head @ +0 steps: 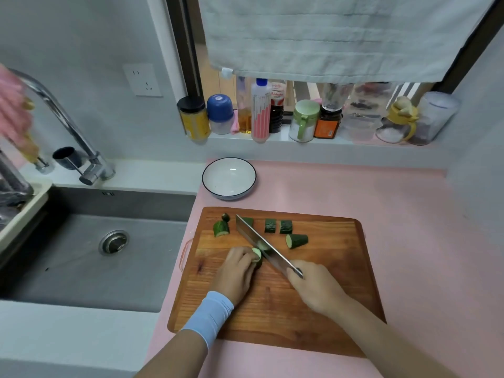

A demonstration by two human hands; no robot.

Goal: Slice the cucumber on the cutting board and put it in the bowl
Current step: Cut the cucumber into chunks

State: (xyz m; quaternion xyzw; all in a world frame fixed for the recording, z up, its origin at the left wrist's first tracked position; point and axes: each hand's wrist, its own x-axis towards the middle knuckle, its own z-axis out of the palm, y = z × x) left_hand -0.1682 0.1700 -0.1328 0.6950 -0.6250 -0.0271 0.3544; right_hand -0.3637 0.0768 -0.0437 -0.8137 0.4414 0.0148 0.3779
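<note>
Cucumber (257,257) end-piece on cutting board (327,296), pinned under left hand (236,271) fingers. Right hand (313,287) fingers wrapped round knife (261,245), blade across cucumber. Cut chunks (296,240) lie beyond blade. Bowl (229,177) on pink bench behind board, sink (95,249) left.

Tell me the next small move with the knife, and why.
Probably press the knife straight down to finish this cut. The right hand has its blade beside the cucumber piece that the left hand steadies, and the bowl is empty.
</note>
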